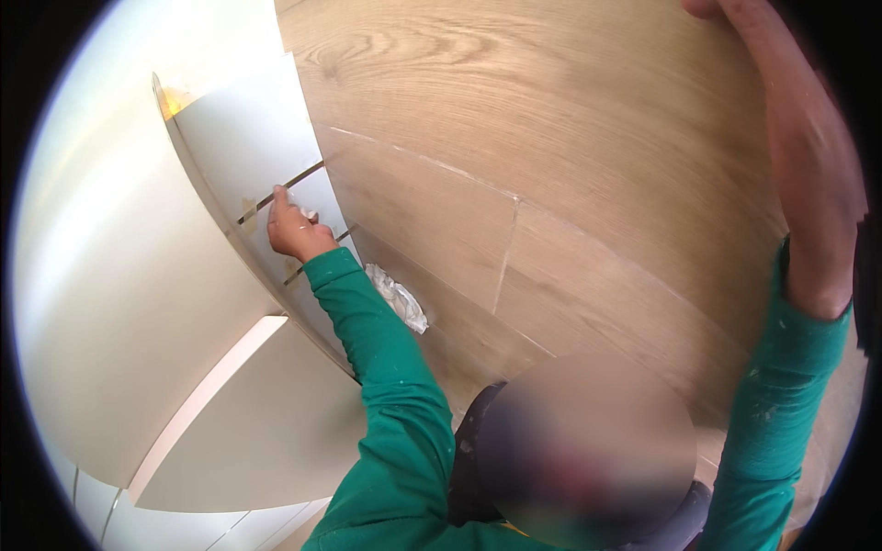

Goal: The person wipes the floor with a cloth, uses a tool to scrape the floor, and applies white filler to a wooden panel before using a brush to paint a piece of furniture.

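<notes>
My left hand (299, 231) is at a strip of white tiles (241, 138). Its index finger reaches to a dark gap (283, 191) between two tiles. A small whitish lump (310, 216) shows at the curled fingers and thumb; its exact kind is unclear. Pale smears mark the tiles and the hand. Beside my left sleeve lies a crumpled, clear-looking plastic bag (397, 297) with whitish stuff in it. My right arm stretches up along the right side, its hand (704, 7) mostly cut off by the top edge and its fingers out of sight.
Wood-look tiles (570, 119) with pale joints spread over the middle and right. A large cream panel (138, 275) curves along the left, with a light ledge (207, 404) below it. White tiles (165, 528) show at the lower left. A blurred round patch hides the bottom middle.
</notes>
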Motion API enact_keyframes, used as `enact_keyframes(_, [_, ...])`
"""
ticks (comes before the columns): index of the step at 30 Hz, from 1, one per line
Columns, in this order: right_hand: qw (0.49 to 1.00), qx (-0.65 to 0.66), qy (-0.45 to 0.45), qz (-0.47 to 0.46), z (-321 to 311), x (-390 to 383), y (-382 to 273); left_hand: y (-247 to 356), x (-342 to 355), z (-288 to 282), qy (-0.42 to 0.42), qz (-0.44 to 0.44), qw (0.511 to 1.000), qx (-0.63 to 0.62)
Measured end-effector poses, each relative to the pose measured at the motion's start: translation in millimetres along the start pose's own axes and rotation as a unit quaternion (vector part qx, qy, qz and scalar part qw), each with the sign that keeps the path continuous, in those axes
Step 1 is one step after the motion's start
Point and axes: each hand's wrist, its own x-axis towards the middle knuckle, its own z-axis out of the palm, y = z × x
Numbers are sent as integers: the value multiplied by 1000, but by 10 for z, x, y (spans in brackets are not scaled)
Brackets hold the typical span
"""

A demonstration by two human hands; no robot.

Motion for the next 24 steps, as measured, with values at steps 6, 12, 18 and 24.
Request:
enact_keyframes(6, [1000,0,4,-1,47,-109,-19,-149,-303,-74,-50,28,996,68])
enact_keyframes(12, [1000,-9,-11,1,109,-171,-61,-434,-948,-336,-33,194,964,179])
enact_keyframes(18, [997,-65,-48,-1,261,-220,-227,-686,-1384,-262,-115,187,971,90])
enact_keyframes(24, [991,-44,-118,-34,944,-571,180,-748,-1323,-302,-145,230,953,137])
